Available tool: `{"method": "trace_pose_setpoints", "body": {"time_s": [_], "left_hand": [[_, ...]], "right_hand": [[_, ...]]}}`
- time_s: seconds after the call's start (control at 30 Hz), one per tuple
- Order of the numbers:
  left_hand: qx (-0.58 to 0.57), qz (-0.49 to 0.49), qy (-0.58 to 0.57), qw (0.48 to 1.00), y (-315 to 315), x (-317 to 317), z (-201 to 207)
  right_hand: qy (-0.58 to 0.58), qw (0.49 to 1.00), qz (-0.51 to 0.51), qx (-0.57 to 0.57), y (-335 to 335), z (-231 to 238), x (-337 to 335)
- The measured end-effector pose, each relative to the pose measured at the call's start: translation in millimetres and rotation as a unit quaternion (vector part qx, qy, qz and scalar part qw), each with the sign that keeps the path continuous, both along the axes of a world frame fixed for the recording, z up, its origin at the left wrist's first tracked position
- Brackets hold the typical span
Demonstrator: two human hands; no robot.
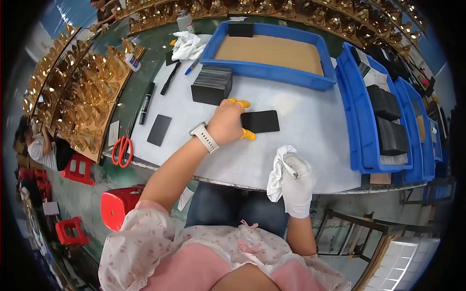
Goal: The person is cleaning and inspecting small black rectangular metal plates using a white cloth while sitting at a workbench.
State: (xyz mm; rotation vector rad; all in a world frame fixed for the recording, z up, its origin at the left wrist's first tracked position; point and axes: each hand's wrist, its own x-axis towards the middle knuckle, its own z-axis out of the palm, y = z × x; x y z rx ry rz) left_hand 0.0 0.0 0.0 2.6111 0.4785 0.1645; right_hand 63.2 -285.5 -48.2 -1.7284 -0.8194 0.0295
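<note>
A thin black rectangular plate (262,121) lies over the white-covered table in front of me. My left hand (226,122), with yellow finger cots and a pale watch strap, closes on the plate's left end, fingers at the far edge and thumb at the near one. My right hand (299,183), in a white glove, is closed on a crumpled white cloth (275,175) at the table's near edge. Just beyond my left hand stands a tight stack of black plates (211,84). Another single plate, dark grey (159,130), lies flat to the left.
A blue tray (272,73) with a brown bottom sits at the back. More blue bins (357,140) holding dark plates line the right. Markers (146,103), red scissors (123,151) and a white rag (188,46) lie leftward. Golden pieces (92,87) fill boards beyond; red stools (115,209) stand below.
</note>
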Motion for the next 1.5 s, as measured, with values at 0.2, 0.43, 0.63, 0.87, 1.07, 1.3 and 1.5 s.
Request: {"method": "trace_pose_setpoints", "body": {"time_s": [0.2, 0.43, 0.63, 0.87, 1.07, 1.3, 1.5], "left_hand": [[0.058, 0.016, -0.040, 0.997, -12, -8, 2], [0.043, 0.011, -0.129, 0.991, -24, -25, 8], [-0.013, 0.015, -0.161, 0.987, -33, -47, 10], [-0.032, 0.012, -0.138, 0.990, -48, -96, 5], [-0.019, 0.032, -0.123, 0.992, -58, -151, -17], [-0.007, 0.039, -0.189, 0.981, -53, -168, -43], [0.005, 0.040, -0.199, 0.979, -54, -168, -49]], "right_hand": [[-0.010, 1.000, -0.006, -0.010, 9, 38, -5], [-0.050, 0.999, -0.010, 0.006, 8, 30, -6], [-0.004, 1.000, -0.018, 0.009, 5, 12, -5], [-0.046, 0.995, -0.019, -0.084, 21, 36, -11], [-0.092, 0.985, -0.027, -0.142, 27, 24, -11], [0.244, 0.968, 0.037, -0.040, 49, 42, -34], [0.068, 0.968, 0.193, -0.145, 75, 10, -45]]}}
